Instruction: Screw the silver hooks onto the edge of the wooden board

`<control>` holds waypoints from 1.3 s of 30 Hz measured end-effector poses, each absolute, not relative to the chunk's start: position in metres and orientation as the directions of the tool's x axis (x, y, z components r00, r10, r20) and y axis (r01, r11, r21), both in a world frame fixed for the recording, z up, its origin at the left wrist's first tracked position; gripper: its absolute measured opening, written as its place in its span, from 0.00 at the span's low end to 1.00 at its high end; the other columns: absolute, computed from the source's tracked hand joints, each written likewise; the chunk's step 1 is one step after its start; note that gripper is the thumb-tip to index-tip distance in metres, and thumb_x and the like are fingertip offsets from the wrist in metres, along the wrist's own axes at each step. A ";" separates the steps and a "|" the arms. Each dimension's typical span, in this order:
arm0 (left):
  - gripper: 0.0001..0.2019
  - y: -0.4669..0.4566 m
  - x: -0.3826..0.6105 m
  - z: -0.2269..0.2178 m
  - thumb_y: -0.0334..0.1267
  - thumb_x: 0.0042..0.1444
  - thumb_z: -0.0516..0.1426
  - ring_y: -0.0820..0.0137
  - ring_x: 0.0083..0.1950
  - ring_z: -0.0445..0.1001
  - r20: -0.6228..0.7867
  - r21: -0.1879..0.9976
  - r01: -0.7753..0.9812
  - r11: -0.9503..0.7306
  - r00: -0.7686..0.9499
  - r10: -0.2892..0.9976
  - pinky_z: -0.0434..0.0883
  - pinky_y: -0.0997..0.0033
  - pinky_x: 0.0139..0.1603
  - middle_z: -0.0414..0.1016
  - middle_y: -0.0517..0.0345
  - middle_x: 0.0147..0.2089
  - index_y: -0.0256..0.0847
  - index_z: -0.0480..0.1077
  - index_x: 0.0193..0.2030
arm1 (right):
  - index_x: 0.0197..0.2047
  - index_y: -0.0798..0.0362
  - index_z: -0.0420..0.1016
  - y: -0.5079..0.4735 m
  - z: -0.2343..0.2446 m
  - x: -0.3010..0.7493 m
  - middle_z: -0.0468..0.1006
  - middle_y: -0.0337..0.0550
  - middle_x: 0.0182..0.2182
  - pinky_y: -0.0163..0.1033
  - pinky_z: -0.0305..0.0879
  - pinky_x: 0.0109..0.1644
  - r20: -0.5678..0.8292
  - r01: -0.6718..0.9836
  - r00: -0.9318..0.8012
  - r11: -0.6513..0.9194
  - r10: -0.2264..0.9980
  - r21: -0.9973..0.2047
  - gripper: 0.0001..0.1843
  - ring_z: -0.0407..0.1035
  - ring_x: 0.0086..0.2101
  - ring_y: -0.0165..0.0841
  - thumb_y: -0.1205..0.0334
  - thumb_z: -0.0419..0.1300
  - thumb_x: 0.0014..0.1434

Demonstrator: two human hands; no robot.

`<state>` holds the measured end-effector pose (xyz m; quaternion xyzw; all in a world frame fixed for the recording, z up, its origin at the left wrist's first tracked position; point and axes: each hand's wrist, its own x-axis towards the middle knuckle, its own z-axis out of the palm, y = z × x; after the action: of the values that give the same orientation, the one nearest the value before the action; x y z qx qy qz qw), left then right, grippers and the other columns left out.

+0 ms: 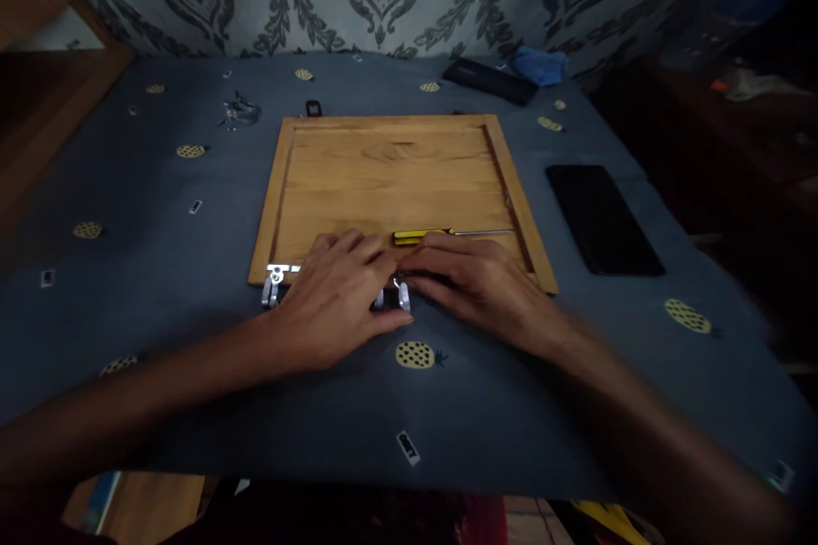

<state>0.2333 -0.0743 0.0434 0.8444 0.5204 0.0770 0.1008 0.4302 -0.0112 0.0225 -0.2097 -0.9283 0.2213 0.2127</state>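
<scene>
A framed wooden panel (389,162) lies flat on the table. Along its near edge is a shiny metal fitting (274,277) with rounded arms; its middle is hidden under my left hand (338,298). That hand is closed over the fitting, thumb on the near side, fingers on the panel. Beside it, at the fitting's right end (403,294), my right hand (482,285) has its thumb and fingers pinched together. Whatever small thing it pinches is too dark to make out. A yellow and black screwdriver (422,236) rests on the panel just beyond my right hand, its shaft pointing right.
A black phone or tablet (604,220) lies right of the panel. Small metal parts (239,111) sit at the back left. A dark bracket (313,108) is by the panel's far edge. A black case (491,83) and a blue cloth (540,65) lie at the back right.
</scene>
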 end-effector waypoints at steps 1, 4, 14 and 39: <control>0.19 -0.074 0.234 0.044 0.52 0.57 0.64 0.56 0.51 0.71 0.018 0.250 0.865 -0.434 0.444 0.896 0.67 0.55 0.49 0.75 0.51 0.47 0.38 0.73 0.46 | 0.49 0.53 0.78 -0.011 0.022 0.430 0.80 0.46 0.39 0.40 0.72 0.42 0.309 0.291 -0.821 0.818 0.480 -0.496 0.12 0.76 0.38 0.35 0.64 0.55 0.68; 0.20 -0.074 0.234 0.045 0.51 0.58 0.64 0.55 0.52 0.70 0.008 0.258 0.865 -0.431 0.444 0.896 0.67 0.54 0.50 0.75 0.50 0.49 0.37 0.73 0.47 | 0.47 0.53 0.79 -0.012 0.022 0.429 0.80 0.46 0.38 0.39 0.71 0.41 0.306 0.307 -0.813 0.811 0.495 -0.498 0.11 0.76 0.37 0.34 0.64 0.55 0.69; 0.19 -0.075 0.234 0.046 0.51 0.58 0.64 0.55 0.52 0.70 -0.009 0.270 0.862 -0.429 0.448 0.894 0.66 0.55 0.50 0.75 0.50 0.48 0.36 0.73 0.47 | 0.46 0.55 0.78 -0.012 0.024 0.432 0.79 0.45 0.37 0.36 0.70 0.38 0.285 0.332 -0.806 0.795 0.518 -0.508 0.09 0.75 0.34 0.32 0.63 0.58 0.67; 0.19 -0.074 0.233 0.044 0.51 0.57 0.64 0.56 0.52 0.71 0.031 0.262 0.859 -0.440 0.448 0.893 0.67 0.55 0.50 0.76 0.51 0.49 0.38 0.73 0.47 | 0.46 0.54 0.79 -0.010 0.021 0.434 0.81 0.46 0.40 0.37 0.72 0.42 0.312 0.303 -0.815 0.817 0.489 -0.491 0.09 0.77 0.39 0.34 0.65 0.58 0.67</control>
<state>0.2332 -0.0744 0.0436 0.8445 0.5188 0.0827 0.1045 0.4338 -0.0102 0.0213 -0.2133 -0.9281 0.2145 0.2173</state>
